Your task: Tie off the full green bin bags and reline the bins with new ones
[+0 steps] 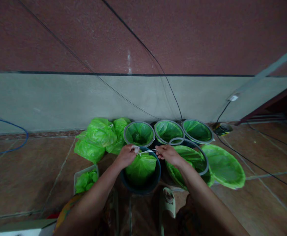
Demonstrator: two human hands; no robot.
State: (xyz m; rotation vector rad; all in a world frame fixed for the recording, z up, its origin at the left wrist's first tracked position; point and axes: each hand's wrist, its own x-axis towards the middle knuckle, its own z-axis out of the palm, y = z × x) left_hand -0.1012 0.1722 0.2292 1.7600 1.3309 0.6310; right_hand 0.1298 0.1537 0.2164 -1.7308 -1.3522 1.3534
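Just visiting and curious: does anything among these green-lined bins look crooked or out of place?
Yes. The grey ring on the bin beside the right hand sits tilted, not flat like the rings on the three bins by the wall. The green-lined bin farthest right also seems tipped over.

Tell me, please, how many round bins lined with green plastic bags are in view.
6: three along the wall, one dark bin under the hands, one grey-rimmed beside it, one tilted far right; more may be hidden.
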